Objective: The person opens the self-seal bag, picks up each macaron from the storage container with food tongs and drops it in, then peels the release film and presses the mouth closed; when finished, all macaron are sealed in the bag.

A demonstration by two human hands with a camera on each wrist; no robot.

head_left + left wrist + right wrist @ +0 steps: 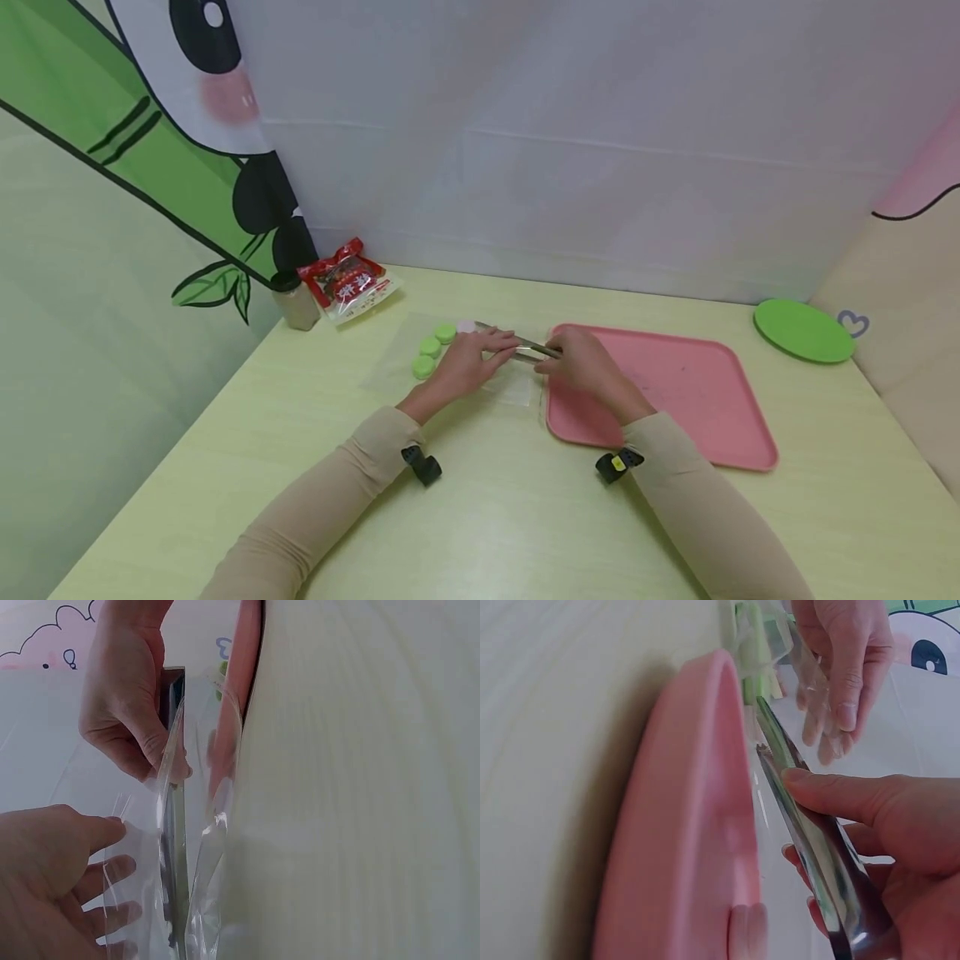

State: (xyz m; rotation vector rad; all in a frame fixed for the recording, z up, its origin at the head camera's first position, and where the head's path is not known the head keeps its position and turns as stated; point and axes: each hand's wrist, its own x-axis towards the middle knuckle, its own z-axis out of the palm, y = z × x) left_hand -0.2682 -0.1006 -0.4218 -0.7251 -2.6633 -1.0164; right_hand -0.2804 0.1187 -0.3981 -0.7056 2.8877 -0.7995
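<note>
Right grip (588, 362) is clamped on tongs (832, 877); left grip (468, 360) lies loosely spread against the bag (214, 840). Seemingly reaching left for the green discs (431, 347); next calls for a wide bag mouth.

Left hand (467, 362): one;
Right hand (588, 367): one;
Tongs (832, 862): one pair;
Clear plastic bag (517, 389): one;
Green discs (423, 367): three in the head view;
Pale disc (466, 327): one;
Pink tray (697, 392): one;
Red packet (348, 279): one;
Lidded jar (298, 310): one;
Green plate (804, 332): one;
Wrist cameras (426, 469): two;
Sleeves (322, 500): two;
Table (480, 533): one
</note>
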